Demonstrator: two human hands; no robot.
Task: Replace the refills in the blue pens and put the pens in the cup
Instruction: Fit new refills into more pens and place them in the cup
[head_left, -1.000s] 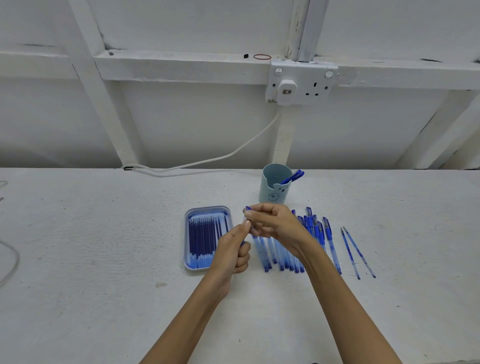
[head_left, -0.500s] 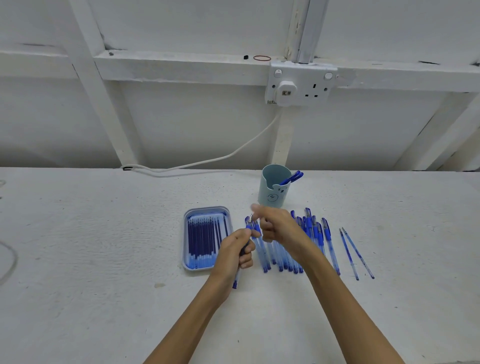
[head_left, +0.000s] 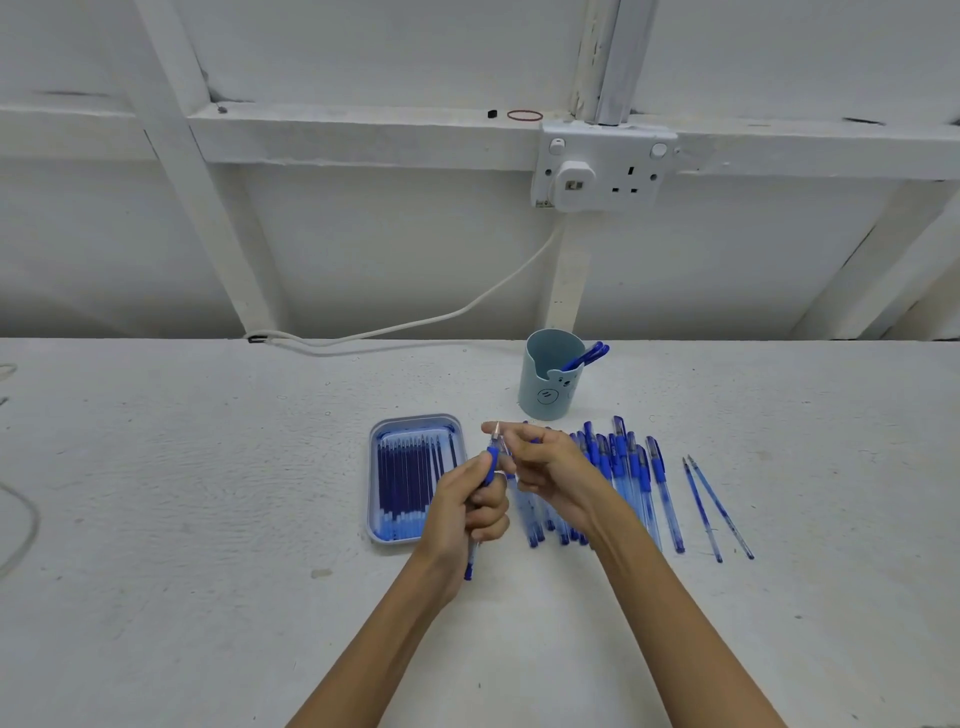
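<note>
Both hands meet over the middle of the white table (head_left: 208, 493). The left hand (head_left: 467, 501) is curled in a fist round the barrel of a blue pen (head_left: 491, 460), holding it nearly upright with the point tilted away from the person and the lower end sticking out below the palm. The right hand (head_left: 548, 467) pinches the clear nose of the same pen between thumb and forefinger, its other fingers loosely bent.

Just left of the hands lies a shallow blue tray (head_left: 415, 422) with a row of refills (head_left: 408, 483) lined up inside. Behind the right hand and forearm, a row of pens (head_left: 631, 475) lies side by side on the table, and two loose refills (head_left: 711, 506) rest a little further right. Beyond them stands the pale blue cup (head_left: 543, 387), with pens (head_left: 587, 356) leaning against its rim.

The tabletop is rough and painted white. It runs back to a white wall with diagonal braces, where a double socket (head_left: 623, 171) holds a plug (head_left: 571, 182); its cable (head_left: 467, 310) drops to the table's back edge. A red rubber band (head_left: 524, 115) lies on the ledge above.
</note>
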